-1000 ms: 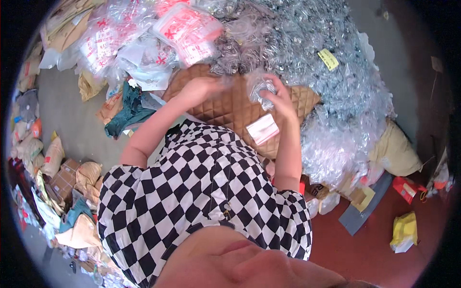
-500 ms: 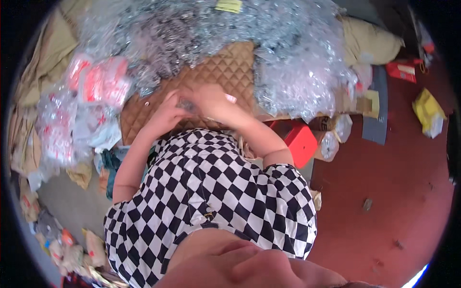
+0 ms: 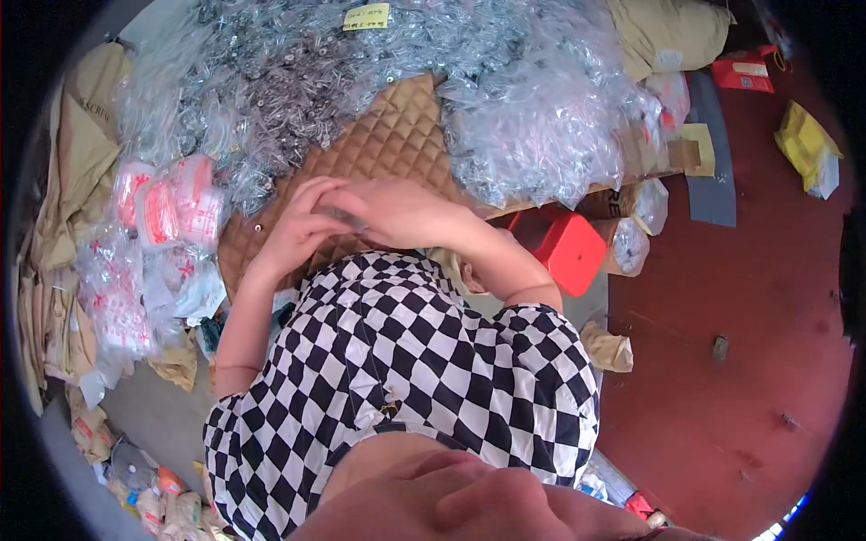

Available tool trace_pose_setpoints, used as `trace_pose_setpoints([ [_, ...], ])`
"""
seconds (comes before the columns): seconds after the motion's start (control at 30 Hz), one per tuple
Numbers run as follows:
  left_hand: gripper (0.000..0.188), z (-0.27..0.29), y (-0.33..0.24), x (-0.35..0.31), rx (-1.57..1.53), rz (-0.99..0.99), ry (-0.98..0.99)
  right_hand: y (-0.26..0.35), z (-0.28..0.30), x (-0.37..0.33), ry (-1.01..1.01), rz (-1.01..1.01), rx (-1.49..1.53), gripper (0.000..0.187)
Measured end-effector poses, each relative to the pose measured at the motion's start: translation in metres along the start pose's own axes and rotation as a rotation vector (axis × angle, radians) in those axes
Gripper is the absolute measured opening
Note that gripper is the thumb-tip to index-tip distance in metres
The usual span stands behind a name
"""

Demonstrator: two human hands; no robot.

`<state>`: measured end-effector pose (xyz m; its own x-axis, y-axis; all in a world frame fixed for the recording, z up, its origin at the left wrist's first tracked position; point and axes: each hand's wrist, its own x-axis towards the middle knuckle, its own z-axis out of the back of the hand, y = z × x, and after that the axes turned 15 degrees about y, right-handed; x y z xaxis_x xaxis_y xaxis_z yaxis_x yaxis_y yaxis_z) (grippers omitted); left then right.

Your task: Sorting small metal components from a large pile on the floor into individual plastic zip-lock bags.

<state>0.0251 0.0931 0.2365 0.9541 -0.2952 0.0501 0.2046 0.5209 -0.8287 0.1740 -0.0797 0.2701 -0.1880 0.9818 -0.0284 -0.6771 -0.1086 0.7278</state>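
Note:
My left hand (image 3: 302, 227) and my right hand (image 3: 392, 213) meet over a brown quilted cloth (image 3: 397, 122), close to my body. The fingers of both are bent and closed round something small and greyish, mostly hidden between them; I cannot make out its kind. Just beyond them spreads a large heap of small clear plastic packets (image 3: 298, 99), some darker with small pieces inside. Another bank of clear packets (image 3: 541, 144) lies to the right of my right hand. A tiny pale ring-like piece (image 3: 259, 228) rests on the cloth left of my left hand.
At left lie red-and-white bundles of plastic bags (image 3: 171, 203) and clear printed bags (image 3: 117, 288). A yellow paper label (image 3: 366, 16) sits on the far heap. Right of my right arm stands a red plastic stool (image 3: 577, 254); a yellow bag (image 3: 806, 144) lies on the reddish floor (image 3: 722, 406).
The view has shifted slightly, so the heap and bundles appear moved left. My hands have come closer together, with the right hand now covering more of the small greyish thing.

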Motion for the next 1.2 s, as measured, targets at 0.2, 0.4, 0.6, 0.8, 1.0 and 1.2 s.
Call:
trace_pose_setpoints([
  [0.2,0.019,0.008,0.014,0.024,0.064,-0.087,0.056,-0.039,-0.012,-0.017,-0.015,-0.172,-0.254,0.024],
  [0.4,0.050,-0.039,0.066,0.006,0.201,0.326,-0.082,-0.068,0.045,-0.077,-0.342,-0.240,-0.154,0.018],
  [0.6,0.068,-0.118,0.106,-0.015,0.145,0.465,0.038,-0.134,0.098,-0.190,-0.658,-0.791,-0.252,0.021],
  [0.8,0.064,-0.138,0.108,0.007,0.020,0.712,-0.089,-0.145,-0.016,-0.140,-0.473,-0.968,0.257,0.032],
  [1.0,0.060,-0.148,0.114,0.010,-0.096,0.735,-0.074,-0.101,-0.137,-0.049,-0.082,-0.926,1.088,0.062],
  [1.2,0.059,-0.111,0.143,-0.074,-0.251,0.807,-0.412,-0.149,-0.105,-0.002,-0.026,-0.456,0.501,0.036],
])
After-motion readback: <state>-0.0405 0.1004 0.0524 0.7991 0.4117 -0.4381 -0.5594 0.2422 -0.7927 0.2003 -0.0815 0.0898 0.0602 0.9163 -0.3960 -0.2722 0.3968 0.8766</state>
